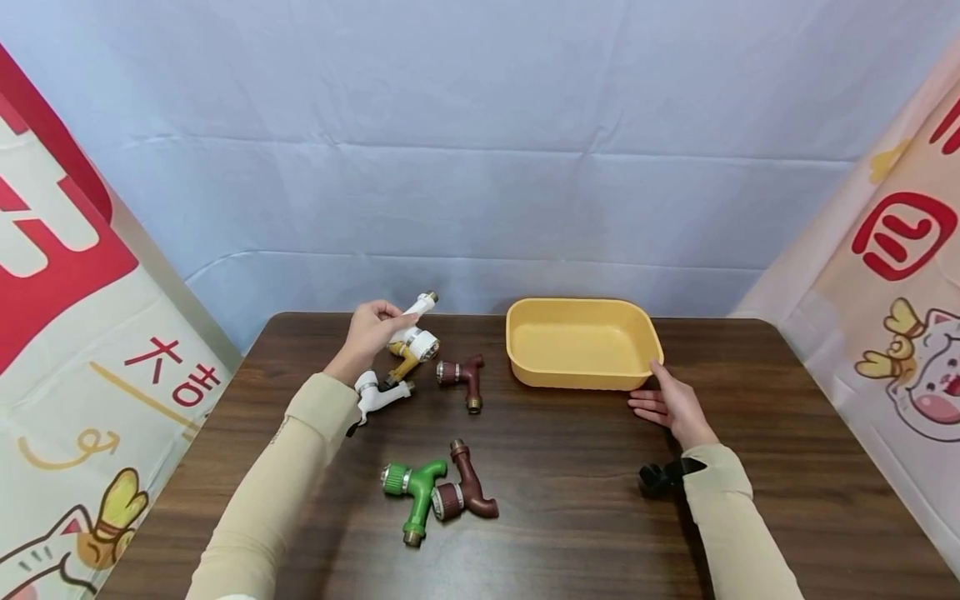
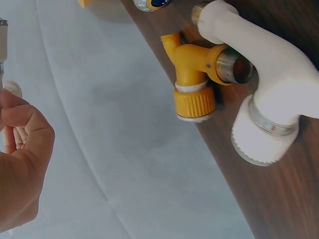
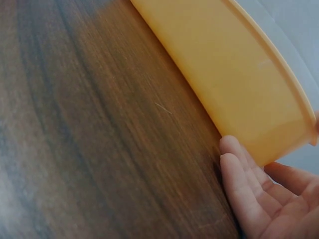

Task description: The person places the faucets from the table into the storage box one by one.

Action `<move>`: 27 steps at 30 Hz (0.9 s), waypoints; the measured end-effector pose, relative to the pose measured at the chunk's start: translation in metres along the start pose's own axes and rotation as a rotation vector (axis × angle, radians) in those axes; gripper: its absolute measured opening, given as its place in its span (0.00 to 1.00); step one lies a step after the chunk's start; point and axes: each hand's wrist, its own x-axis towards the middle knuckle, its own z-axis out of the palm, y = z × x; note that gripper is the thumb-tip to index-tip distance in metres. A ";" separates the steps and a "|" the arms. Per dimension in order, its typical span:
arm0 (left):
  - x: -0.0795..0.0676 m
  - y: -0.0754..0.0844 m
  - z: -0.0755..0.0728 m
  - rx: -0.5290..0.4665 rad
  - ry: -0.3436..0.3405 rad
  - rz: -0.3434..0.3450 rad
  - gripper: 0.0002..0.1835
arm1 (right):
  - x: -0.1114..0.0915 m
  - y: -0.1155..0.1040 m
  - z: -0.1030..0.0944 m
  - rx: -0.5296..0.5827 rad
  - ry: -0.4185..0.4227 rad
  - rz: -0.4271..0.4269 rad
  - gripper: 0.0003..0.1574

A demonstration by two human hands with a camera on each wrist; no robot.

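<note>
Left hand (image 1: pixel 371 331) pinching white bib tap (image 1: pixel 422 307), seemingly off tabletop (image 1: pixel 570 467), near yellow tap (image 2: pixel 190 64); farther right, yellow tub (image 1: pixel 577 380), near corner between right hand's (image 1: pixel 677 404) thumb and fingers. Likely lifting step; next move wants steady pinch

We see soft, even light in the head view, pale glare on the tabletop (image 3: pixel 99 124) at the right wrist, and dimmer, softer wrist pictures.
</note>
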 end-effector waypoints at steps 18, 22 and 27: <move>0.017 0.016 0.019 0.026 -0.023 0.024 0.14 | -0.001 0.000 -0.002 0.006 0.007 0.001 0.55; 0.020 0.019 0.022 0.050 -0.021 0.034 0.13 | 0.000 0.001 -0.002 0.011 0.006 0.001 0.56; 0.024 0.024 0.027 0.048 -0.014 0.042 0.12 | 0.001 0.002 -0.003 0.012 0.007 -0.002 0.57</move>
